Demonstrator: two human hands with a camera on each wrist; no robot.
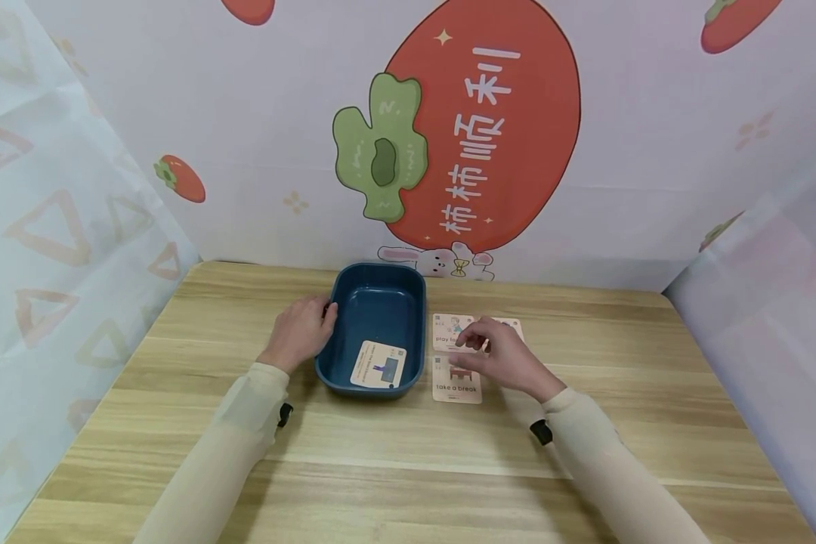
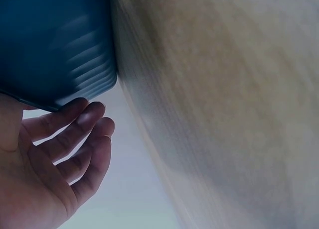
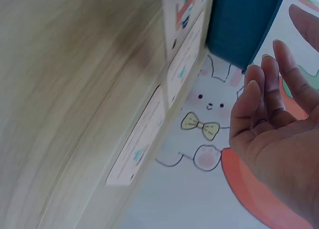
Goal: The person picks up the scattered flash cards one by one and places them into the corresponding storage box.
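A dark blue plastic bin (image 1: 415, 302) stands on the table. My left hand (image 1: 301, 332) holds its left rim, fingers against the outer wall in the left wrist view; the thumb is mostly hidden there. Inside, at the near end, lies a picture card (image 1: 378, 365). To the bin's right, a "take a break" card (image 1: 457, 391) lies below a "play" card (image 1: 443, 326) whose wording is partly covered. Another card (image 1: 514, 325) shows partly behind my right hand (image 1: 503, 355). That hand hovers over the cards, fingers loosely bent, with nothing between them.
The wooden table (image 1: 394, 483) meets a printed cloth backdrop (image 1: 279, 136) at its back edge. Similar cloth hangs on the left and right sides. The bin's far end stands close to the back cloth.
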